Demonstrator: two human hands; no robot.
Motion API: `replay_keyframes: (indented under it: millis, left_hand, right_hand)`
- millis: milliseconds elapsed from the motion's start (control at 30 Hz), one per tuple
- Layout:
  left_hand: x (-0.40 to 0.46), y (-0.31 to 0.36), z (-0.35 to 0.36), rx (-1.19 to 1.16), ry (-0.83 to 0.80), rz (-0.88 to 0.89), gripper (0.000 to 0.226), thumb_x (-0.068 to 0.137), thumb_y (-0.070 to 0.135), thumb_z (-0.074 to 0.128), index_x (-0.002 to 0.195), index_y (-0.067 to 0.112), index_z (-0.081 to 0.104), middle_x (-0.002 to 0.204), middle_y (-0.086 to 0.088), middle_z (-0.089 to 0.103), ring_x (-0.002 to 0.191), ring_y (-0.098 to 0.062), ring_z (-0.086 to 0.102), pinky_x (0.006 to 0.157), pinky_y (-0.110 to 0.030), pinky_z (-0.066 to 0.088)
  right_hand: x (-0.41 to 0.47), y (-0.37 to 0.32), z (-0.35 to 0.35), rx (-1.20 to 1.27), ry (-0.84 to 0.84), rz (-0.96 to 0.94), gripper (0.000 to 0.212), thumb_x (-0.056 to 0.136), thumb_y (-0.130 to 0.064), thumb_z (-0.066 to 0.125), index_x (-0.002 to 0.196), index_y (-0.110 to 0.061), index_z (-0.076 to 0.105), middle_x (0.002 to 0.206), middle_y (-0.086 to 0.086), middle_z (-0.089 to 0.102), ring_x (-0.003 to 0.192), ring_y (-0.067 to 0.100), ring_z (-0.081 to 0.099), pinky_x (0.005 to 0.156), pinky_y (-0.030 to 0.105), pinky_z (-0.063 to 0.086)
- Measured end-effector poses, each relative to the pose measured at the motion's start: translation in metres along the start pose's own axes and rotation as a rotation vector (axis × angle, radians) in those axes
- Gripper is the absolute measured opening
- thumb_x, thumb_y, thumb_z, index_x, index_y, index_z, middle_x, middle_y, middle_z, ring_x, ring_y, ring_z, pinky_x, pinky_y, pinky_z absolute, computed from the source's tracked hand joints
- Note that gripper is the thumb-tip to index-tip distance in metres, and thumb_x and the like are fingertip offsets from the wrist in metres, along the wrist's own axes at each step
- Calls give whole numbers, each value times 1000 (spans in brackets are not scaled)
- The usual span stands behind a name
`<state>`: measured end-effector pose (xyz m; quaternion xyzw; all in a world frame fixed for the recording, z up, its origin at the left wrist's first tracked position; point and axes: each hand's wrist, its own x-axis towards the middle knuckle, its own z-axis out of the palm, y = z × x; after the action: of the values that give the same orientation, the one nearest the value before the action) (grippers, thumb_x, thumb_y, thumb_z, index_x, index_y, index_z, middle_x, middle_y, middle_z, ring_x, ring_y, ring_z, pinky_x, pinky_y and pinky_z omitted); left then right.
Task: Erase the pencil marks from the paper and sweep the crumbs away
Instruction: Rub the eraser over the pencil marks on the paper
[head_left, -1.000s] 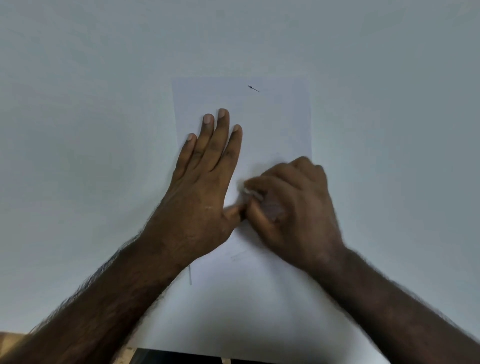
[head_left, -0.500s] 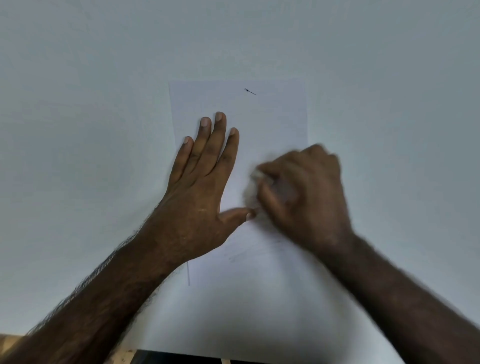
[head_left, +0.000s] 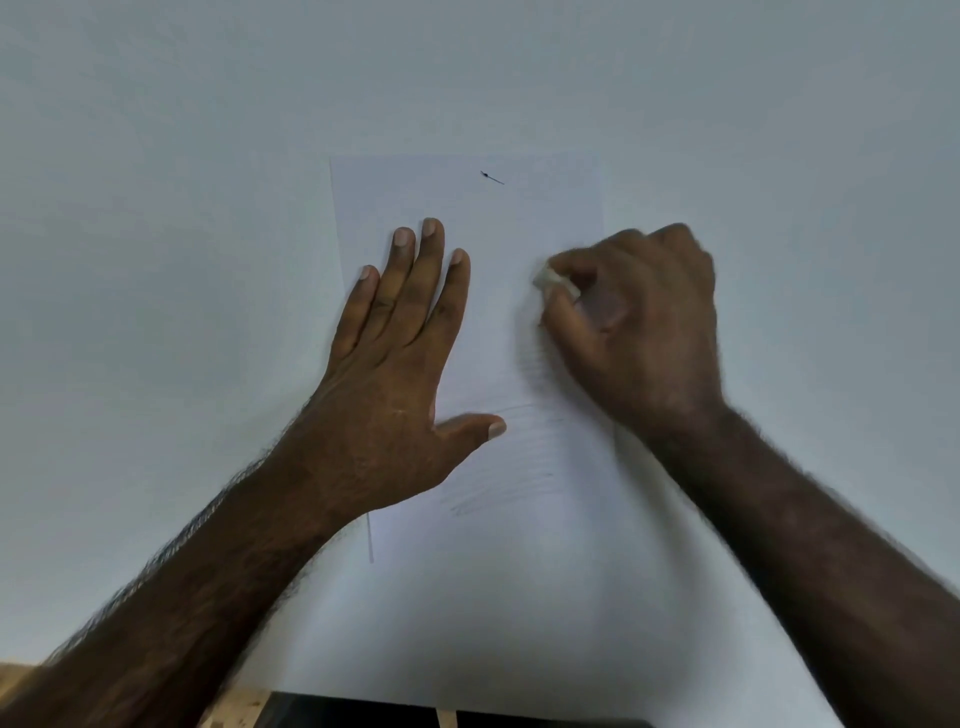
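A white sheet of paper (head_left: 498, 597) lies on the white table, its long side running away from me. My left hand (head_left: 395, 374) presses flat on the sheet's left half, fingers spread. My right hand (head_left: 639, 332) is closed on a small white eraser (head_left: 550, 280), whose tip touches the paper near the right edge. Faint grey pencil marks (head_left: 509, 483) show below the left thumb and beside the right hand. A short dark stroke (head_left: 491, 177) sits near the top of the sheet.
The white table (head_left: 156, 208) stretches all around the paper. A dark edge and a strip of wood (head_left: 363, 714) show at the near border, below the sheet.
My right hand with the eraser has slid up and to the right across the sheet, away from the left thumb. The left hand has stayed flat in place.
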<state>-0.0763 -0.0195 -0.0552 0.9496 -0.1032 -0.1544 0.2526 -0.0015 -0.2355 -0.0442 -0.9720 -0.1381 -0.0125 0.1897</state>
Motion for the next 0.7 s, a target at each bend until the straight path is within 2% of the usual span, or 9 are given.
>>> replay_keyframes:
  millis: [67, 200, 267, 367, 467, 533, 633, 700]
  left_hand:
    - [0, 1, 0, 8, 9, -2, 118, 90, 69, 63, 170, 14, -4, 177, -6, -20, 164, -25, -20, 133, -46, -8]
    - [-2, 3, 2, 23, 38, -15, 110, 90, 63, 56, 170, 11, 1, 178, -9, -14, 164, -26, -16, 134, -49, -3]
    - [-2, 3, 2, 28, 36, -13, 109, 91, 65, 53, 170, 11, 1, 178, -10, -14, 164, -27, -16, 134, -49, -3]
    - [-1, 2, 0, 27, 3, -12, 118, 87, 72, 56, 170, 13, -3, 177, -8, -18, 164, -26, -19, 133, -47, -7]
    - [0, 3, -1, 28, 3, -12, 120, 86, 73, 57, 170, 13, -5, 177, -7, -20, 163, -26, -21, 133, -47, -7]
    - [0, 3, 0, 31, 14, -16, 118, 86, 71, 57, 170, 13, -3, 177, -8, -18, 164, -26, -19, 134, -48, -5]
    - [-1, 3, 3, 33, 39, -16, 112, 89, 61, 59, 170, 11, 0, 178, -10, -14, 164, -26, -17, 134, -48, -3]
    - [-1, 2, 4, 42, 38, -10, 112, 90, 63, 59, 170, 11, 0, 178, -10, -14, 164, -26, -17, 134, -47, -5]
  right_hand:
    - [-1, -3, 0, 26, 13, 25, 9, 91, -28, 72, 96, -27, 79, 90, -8, 72, 89, 30, 60, 84, 43, 40]
    - [-45, -36, 1, 113, -144, -168, 11, 91, -25, 74, 100, -22, 80, 91, -4, 72, 89, 30, 59, 79, 45, 41]
    - [-44, -32, 1, 92, -163, -197, 13, 92, -27, 74, 102, -22, 81, 92, -4, 72, 89, 30, 59, 79, 44, 40]
    - [-14, -11, 4, -3, -38, -57, 10, 92, -29, 72, 97, -28, 80, 90, -7, 72, 88, 32, 59, 82, 43, 39]
    - [-3, -4, 2, 6, 33, 53, 11, 92, -29, 70, 96, -27, 80, 89, -9, 73, 89, 28, 60, 85, 40, 38]
    - [-18, -19, 2, 54, -12, 8, 10, 92, -28, 71, 97, -26, 79, 90, -7, 72, 89, 29, 60, 83, 42, 39]
    - [-48, -41, 4, 119, -144, -160, 13, 92, -27, 71, 101, -23, 80, 92, -4, 72, 90, 29, 59, 80, 46, 41]
    - [-42, -35, 5, 113, -163, -201, 14, 93, -30, 70, 102, -24, 80, 93, -4, 73, 90, 30, 59, 79, 45, 40]
